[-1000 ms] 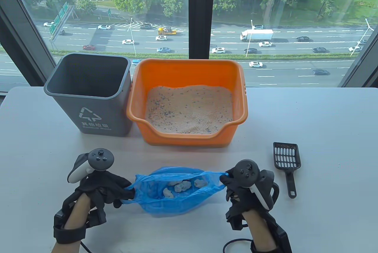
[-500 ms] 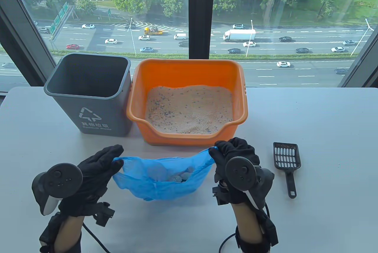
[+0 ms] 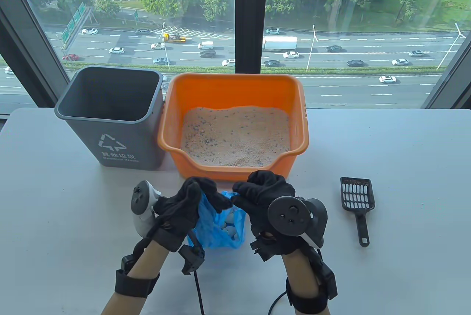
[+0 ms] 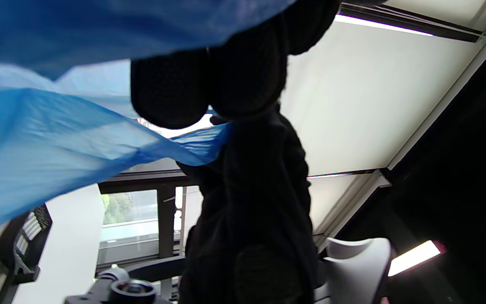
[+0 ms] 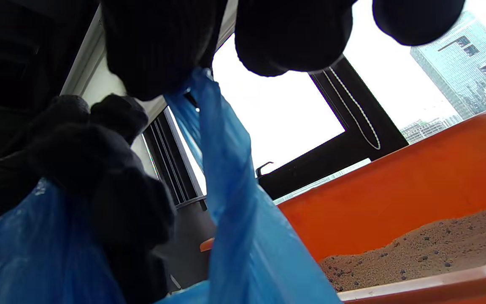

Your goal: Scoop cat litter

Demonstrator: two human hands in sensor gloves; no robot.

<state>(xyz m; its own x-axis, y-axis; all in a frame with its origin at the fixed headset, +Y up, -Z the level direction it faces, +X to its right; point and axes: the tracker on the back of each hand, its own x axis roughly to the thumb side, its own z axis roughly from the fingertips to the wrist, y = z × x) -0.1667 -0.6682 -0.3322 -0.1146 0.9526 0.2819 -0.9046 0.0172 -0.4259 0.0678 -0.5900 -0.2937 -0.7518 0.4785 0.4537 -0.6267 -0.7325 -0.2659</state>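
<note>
While the blue plastic bag (image 3: 217, 225) sat on the white table (image 3: 404, 153) just in front of the orange litter box (image 3: 235, 90), both gloved hands had its top edge bunched up between them. Left hand (image 3: 184, 206) was pinching the plastic on its side, fingers (image 4: 169, 90) curled over the film. Right hand (image 3: 263, 191) gripped the other side of the rim, fingers (image 5: 158, 46) closed on the blue film, and the two hands were pretty much touching. Pale clumps (image 3: 230, 230) showed through the bag's mouth. Sandy litter (image 3: 235, 134) filled the box. Grey trash bin (image 3: 110, 116) stood right beside the box on the left, and the black slotted scoop (image 3: 357, 204) lay flat off to the right, well clear of the hands.
</note>
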